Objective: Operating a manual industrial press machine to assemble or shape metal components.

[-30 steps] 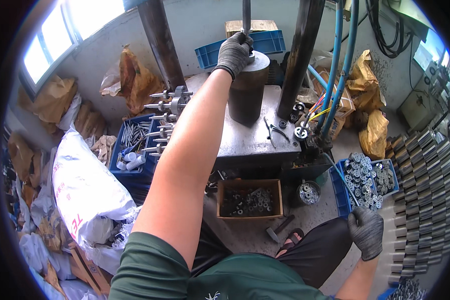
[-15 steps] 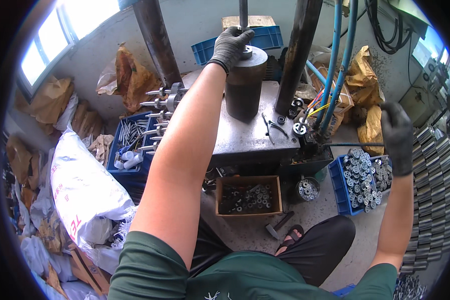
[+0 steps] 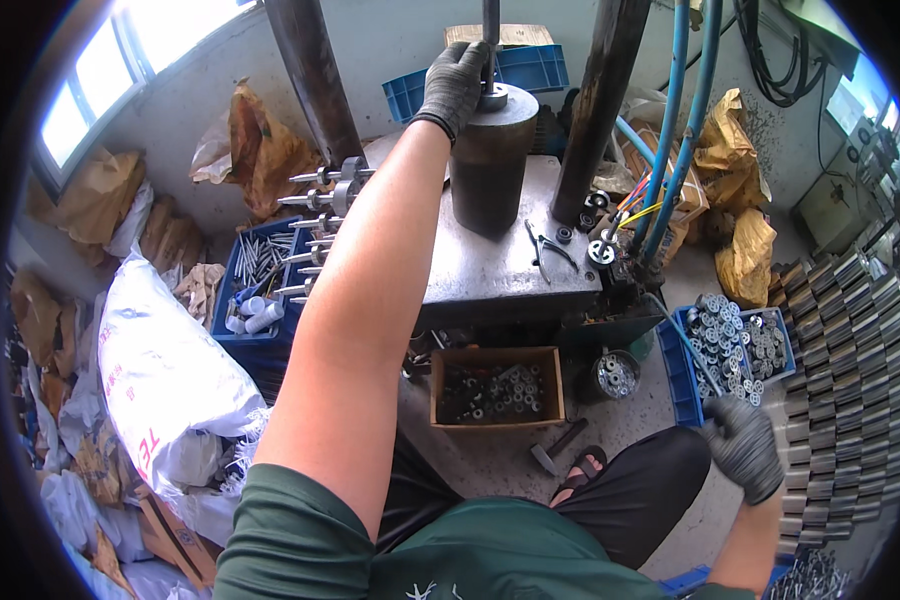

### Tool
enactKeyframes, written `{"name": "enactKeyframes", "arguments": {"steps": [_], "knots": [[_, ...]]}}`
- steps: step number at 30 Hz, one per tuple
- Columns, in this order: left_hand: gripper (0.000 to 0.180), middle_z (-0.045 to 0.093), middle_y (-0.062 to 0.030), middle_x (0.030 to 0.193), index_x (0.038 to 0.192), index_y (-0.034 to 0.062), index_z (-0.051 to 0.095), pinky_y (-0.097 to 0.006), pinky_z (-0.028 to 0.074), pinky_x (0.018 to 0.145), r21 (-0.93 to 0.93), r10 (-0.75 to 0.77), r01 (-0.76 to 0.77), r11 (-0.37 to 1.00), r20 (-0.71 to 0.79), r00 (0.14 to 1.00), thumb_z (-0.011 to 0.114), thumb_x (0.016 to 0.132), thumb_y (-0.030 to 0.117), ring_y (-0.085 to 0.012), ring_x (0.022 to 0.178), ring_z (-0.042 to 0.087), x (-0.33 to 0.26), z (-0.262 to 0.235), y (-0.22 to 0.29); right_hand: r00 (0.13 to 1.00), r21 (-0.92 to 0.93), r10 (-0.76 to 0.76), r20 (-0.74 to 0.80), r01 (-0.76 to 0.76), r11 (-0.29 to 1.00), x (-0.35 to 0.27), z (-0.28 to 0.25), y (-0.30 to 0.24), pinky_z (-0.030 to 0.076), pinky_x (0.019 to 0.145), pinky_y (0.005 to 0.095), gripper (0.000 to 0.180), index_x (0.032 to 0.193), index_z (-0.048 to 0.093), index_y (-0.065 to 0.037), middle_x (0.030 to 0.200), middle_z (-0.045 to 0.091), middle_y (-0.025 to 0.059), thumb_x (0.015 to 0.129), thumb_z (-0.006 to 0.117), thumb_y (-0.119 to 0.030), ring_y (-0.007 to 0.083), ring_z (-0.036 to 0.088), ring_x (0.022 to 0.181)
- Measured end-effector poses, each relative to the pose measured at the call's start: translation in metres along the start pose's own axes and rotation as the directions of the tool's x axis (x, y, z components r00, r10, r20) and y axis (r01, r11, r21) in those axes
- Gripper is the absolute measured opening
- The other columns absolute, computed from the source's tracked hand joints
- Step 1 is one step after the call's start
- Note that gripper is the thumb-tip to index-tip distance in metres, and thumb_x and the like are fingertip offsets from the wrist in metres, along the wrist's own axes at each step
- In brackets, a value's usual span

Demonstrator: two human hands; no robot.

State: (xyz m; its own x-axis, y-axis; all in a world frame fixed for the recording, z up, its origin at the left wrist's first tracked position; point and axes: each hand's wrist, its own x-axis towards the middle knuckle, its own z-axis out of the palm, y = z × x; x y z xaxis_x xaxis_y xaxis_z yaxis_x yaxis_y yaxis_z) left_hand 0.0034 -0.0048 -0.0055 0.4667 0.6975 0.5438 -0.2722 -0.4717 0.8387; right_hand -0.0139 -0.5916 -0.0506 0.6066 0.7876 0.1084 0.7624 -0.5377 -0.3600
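My left hand (image 3: 452, 88), in a dark grey glove, reaches up to an upright metal shaft (image 3: 490, 62), its fingers closed at the shaft's side. The shaft's foot stands in a metal ring (image 3: 493, 97) on top of a thick steel cylinder (image 3: 487, 170). That cylinder rests on a metal press table (image 3: 490, 275). My right hand (image 3: 745, 448), also gloved, is low on the right, wrapped round the end of a thin lever (image 3: 692, 350) that slants down from the press's side. Pliers (image 3: 548, 250) and a small pulley-like wheel (image 3: 601, 252) lie on the table.
Shafts with round rotors (image 3: 345, 190) line the table's left edge. Below are a wooden box of small rings (image 3: 498, 425), a hammer (image 3: 558, 450) and a blue crate of metal discs (image 3: 685, 395). Stacked metal cylinders (image 3: 850, 400) rise at right; a white sack (image 3: 170, 370) stands left.
My right hand has come down and inward, and the lever has swung from level to slanting downward. My left hand has shifted up slightly, showing more of the shaft and ring.
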Motion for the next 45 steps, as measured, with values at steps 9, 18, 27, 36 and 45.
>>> {"name": "enactKeyframes", "arguments": {"steps": [9,18,27,36,45], "knots": [[0.049,0.071,-0.0109,0.089,0.103,0.0032,0.071,-0.035,0.053,0.08,0.021,-0.007,0.006,1.0,0.015,1.0,0.056,0.098,0.05,-0.0197,0.081,0.066,0.008,-0.004,-0.01,0.994,-0.111,0.078,-0.078,-0.086,0.99,-0.017,0.032,-0.007,0.053,0.072,0.0485,0.011,0.086,0.068,-0.004,0.082,0.066,0.0193,0.083,0.068,-0.014,0.0402,0.065,0.079],[0.042,0.067,-0.0082,0.086,0.112,0.0008,0.069,-0.031,0.06,0.071,-0.089,-0.102,0.11,0.99,0.092,0.991,0.066,0.094,0.038,-0.0153,0.078,0.066,-0.016,0.001,0.025,0.991,-0.187,0.071,-0.111,-0.091,0.978,-0.015,0.028,-0.009,0.051,0.068,0.0491,0.014,0.078,0.065,-0.004,0.076,0.063,0.0191,0.084,0.069,-0.017,0.0401,0.064,0.075],[0.032,0.07,-0.0071,0.089,0.113,0.0026,0.068,-0.029,0.055,0.08,0.005,-0.052,0.051,0.999,0.131,0.99,0.064,0.098,0.031,-0.0147,0.081,0.066,-0.004,-0.005,0.009,0.999,-0.216,0.01,0.039,-0.001,0.976,-0.001,0.007,-0.006,0.053,0.071,0.0484,0.01,0.083,0.066,-0.004,0.081,0.065,0.0189,0.084,0.067,-0.013,0.0396,0.065,0.079],[0.029,0.069,-0.0081,0.088,0.11,0.0029,0.068,-0.03,0.058,0.078,0.055,-0.044,0.037,0.998,0.129,0.991,0.063,0.098,0.029,-0.0157,0.08,0.067,0.001,-0.005,0.003,0.958,-0.211,-0.012,0.286,0.076,0.974,0.007,-0.009,0.007,0.056,0.082,0.0451,0.024,0.106,0.071,-0.001,0.099,0.071,0.0203,0.084,0.064,-0.009,0.039,0.069,0.09],[0.029,0.071,-0.0078,0.09,0.111,0.0027,0.068,-0.029,0.057,0.08,0.112,-0.038,0.023,0.993,0.132,0.991,0.063,0.099,0.028,-0.0151,0.081,0.068,0.002,-0.003,0.002,0.94,-0.202,-0.008,0.34,0.082,0.976,0.011,-0.014,0.008,0.056,0.083,0.046,0.024,0.106,0.072,-0.003,0.095,0.072,0.0198,0.086,0.063,-0.014,0.0388,0.069,0.09]]}}
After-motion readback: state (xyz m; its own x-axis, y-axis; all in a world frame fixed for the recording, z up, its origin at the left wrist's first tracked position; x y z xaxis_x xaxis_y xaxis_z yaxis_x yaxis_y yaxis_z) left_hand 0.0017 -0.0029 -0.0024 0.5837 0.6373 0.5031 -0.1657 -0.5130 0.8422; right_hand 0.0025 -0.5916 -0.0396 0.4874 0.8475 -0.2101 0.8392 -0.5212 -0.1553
